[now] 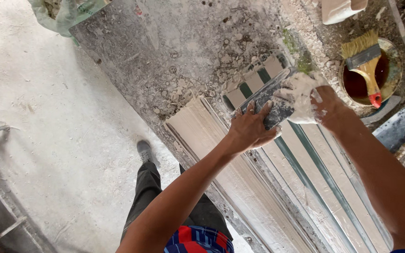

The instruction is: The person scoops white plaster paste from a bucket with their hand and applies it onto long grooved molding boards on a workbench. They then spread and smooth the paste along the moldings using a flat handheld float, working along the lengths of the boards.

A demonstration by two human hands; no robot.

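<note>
Both hands, left [249,129] and plaster-coated right [301,98], close their fingers on the stiff, probably slippery grey flat scraper block [272,105], gripped at its ends over the long cream ribbed moulding [258,187] on the dusty grey worktop [174,51].

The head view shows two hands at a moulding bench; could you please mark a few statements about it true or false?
1. Both hands grip one dark flat tool. True: the left hand and the right hand hold the dark flat tool together.
2. The right hand is clean. False: white plaster coats it.
3. A paintbrush rests across a round tin of dark reddish liquid. True: the paintbrush lies over the tin.
4. The brush handle is all blue. False: it is yellowish with a red tip.
5. The ribbed mould runs under the hands. True.
</note>
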